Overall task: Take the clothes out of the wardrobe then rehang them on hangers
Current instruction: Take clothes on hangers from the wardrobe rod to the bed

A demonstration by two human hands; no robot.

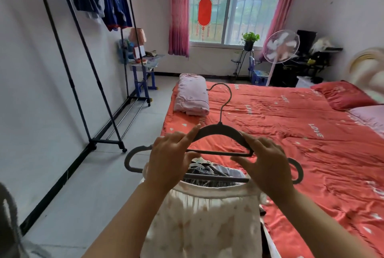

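Observation:
I hold a dark grey hanger (220, 131) up over the bed, its hook pointing away from me. My left hand (170, 160) grips its left shoulder, index finger stretched along the arm. My right hand (268, 164) grips its right end. Below it lies a second grey hanger (135, 160) across a pile of clothes: a cream patterned garment (203, 220) with dark clothes (209, 172) in it. A black clothes rack (83, 66) stands by the left wall, with two blue garments (116, 4) draped over its top rail.
The bed with a red sheet (291, 124) fills the right side; a folded pink blanket (192, 95) and pillows (342, 95) lie on it. A standing fan (280, 49), plant stand and small blue table (143, 66) are near the window. Grey tiled floor runs between rack and bed.

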